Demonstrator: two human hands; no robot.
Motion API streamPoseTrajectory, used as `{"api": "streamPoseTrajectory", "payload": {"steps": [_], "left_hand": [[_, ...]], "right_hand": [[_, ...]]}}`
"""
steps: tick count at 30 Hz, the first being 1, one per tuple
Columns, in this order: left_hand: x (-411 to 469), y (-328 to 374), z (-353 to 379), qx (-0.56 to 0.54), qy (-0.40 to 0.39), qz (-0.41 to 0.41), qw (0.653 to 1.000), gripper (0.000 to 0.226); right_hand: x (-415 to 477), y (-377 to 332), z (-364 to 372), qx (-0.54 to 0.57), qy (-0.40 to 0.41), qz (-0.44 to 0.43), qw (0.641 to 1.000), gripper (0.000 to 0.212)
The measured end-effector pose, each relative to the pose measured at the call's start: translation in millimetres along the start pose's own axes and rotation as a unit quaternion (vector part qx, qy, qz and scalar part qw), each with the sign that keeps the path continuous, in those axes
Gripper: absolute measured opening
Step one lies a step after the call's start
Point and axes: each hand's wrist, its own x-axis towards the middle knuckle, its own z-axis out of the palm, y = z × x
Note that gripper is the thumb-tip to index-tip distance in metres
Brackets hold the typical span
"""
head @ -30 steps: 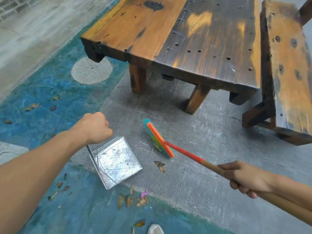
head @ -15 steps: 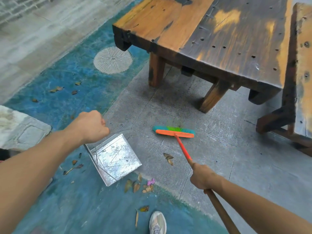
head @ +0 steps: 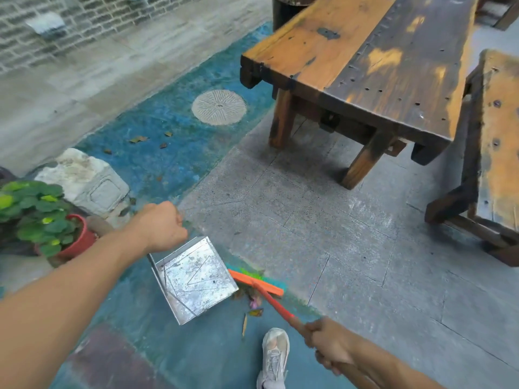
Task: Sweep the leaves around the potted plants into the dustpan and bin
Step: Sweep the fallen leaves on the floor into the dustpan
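A metal dustpan [head: 196, 279] rests on the ground with its open mouth toward the right. My left hand [head: 163, 227] is fisted above its rear, gripping the dustpan's upright handle, which the hand mostly hides. My right hand [head: 327, 342] grips the wooden handle of a broom. The broom's orange and green head [head: 257, 280] lies right at the dustpan's mouth. A few leaves and a pink petal [head: 252, 303] sit just below the broom head. More leaves [head: 139, 139] lie on the blue strip farther away. A potted plant [head: 42, 217] in a red pot stands at the left.
A carved stone block [head: 84, 182] sits behind the pot. A heavy wooden table [head: 365, 66] and a bench [head: 497, 153] stand at the upper right on grey paving. A round drain cover [head: 219, 107] is set in the blue strip. My shoe [head: 273, 357] is near the bottom edge.
The broom head has swept back toward me from the grey paving to the dustpan's mouth, pushing the leaves with it. The view has shifted and now shows the potted plant.
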Motion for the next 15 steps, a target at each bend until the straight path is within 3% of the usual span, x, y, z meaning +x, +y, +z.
{"api": "streamPoseTrajectory", "payload": {"steps": [6,10,13,15], "left_hand": [[-84.1,-66.5,5.7,-0.091,0.027,-0.071,0.993,0.052],[-122.6,-87.4,28.3,-0.097,0.026,-0.114,0.988,0.049],[-143.4,-102.5,53.3,-0.095,0.020,-0.145,0.985,0.043],[-154.6,-109.9,73.3,-0.091,0.008,-0.162,0.982,0.038]], "right_hand": [[-29.0,-13.3,-11.1,-0.077,0.018,-0.022,0.997,0.025],[-18.9,-37.1,-22.6,-0.111,0.047,-0.038,0.992,0.022],[2.9,-60.9,-24.4,-0.224,0.067,-0.068,0.970,0.021],[18.1,-73.7,-13.5,-0.336,0.084,-0.082,0.934,0.024]]}}
